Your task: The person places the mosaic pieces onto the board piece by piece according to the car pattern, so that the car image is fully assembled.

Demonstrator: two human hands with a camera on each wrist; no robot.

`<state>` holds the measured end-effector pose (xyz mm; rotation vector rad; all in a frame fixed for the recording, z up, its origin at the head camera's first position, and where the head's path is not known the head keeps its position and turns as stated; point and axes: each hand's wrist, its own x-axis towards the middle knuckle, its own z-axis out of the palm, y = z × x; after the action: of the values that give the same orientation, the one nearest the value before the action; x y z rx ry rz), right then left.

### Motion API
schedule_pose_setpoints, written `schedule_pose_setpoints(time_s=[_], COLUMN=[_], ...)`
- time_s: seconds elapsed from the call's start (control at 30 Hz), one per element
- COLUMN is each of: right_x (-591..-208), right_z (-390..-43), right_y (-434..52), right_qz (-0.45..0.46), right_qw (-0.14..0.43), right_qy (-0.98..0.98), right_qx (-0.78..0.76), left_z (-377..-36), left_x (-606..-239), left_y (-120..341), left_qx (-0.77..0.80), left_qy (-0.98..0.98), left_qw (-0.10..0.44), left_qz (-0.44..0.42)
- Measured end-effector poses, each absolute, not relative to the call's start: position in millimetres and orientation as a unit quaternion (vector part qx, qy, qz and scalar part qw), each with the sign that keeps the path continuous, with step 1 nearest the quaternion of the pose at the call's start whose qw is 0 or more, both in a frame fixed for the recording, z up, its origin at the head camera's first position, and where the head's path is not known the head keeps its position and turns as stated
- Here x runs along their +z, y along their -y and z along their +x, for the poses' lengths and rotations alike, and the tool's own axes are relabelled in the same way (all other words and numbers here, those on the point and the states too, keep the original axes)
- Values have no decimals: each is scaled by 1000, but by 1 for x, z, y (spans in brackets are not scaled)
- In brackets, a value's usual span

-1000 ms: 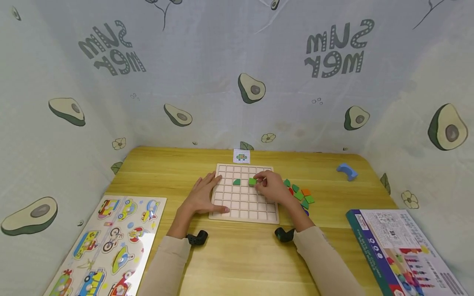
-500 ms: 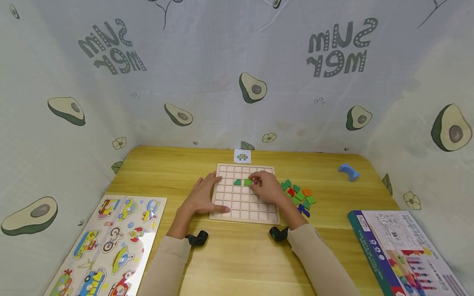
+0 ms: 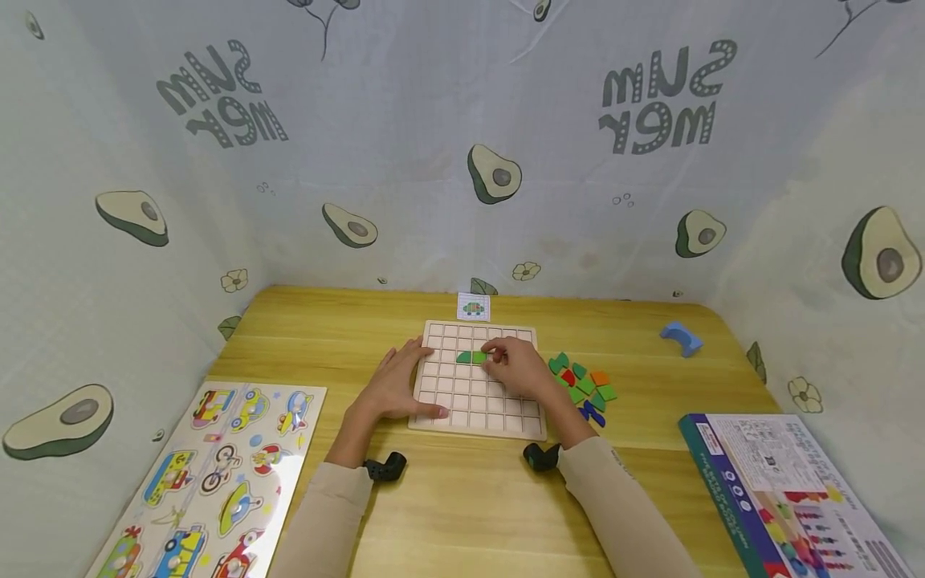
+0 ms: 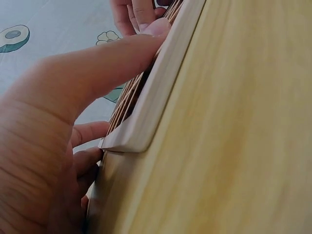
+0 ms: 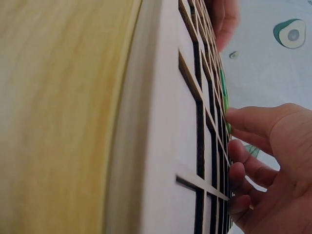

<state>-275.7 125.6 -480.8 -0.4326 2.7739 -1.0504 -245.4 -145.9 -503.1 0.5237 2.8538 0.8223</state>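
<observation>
Avocado-print cloth walls (image 3: 433,160) around wooden table (image 3: 470,498), grid board (image 3: 470,397).

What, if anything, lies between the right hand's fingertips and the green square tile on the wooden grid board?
Nothing visible does. In the head view the right hand rests its fingertips directly on the green square tile, which sits in the wooden grid board beside the green quarter-round tile. The left hand lies flat along the board's left edge.

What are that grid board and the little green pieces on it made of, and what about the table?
The grid board looks like pale unfinished wood: matte, with dark cut edges around its squares. The green pieces seem to be painted wood, flat and evenly coloured, though plastic is possible. The table shows yellowish wood grain, perhaps a smooth laminate.
</observation>
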Motion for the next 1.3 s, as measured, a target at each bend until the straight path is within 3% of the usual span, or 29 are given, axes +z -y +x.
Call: schedule_pose_setpoints(time_s=[0.37,0.87,1.3], right_x=[-487,-481,-477], right_z=[-273,-259,-252], right_y=[-136,-191,-234], right_qz=[-162,-150,-104], right_qw=[27,-35,-21], right_qy=[-905,-913,-930], right_qx=[-392,-377,-352], left_z=[-244,-248,-246], left_x=[-503,-508,-502], left_y=[145,144,145], left_qx=[271,258,258], left_qy=[-944,-946,-945], left_qw=[68,64,69], left_qz=[178,184,190])
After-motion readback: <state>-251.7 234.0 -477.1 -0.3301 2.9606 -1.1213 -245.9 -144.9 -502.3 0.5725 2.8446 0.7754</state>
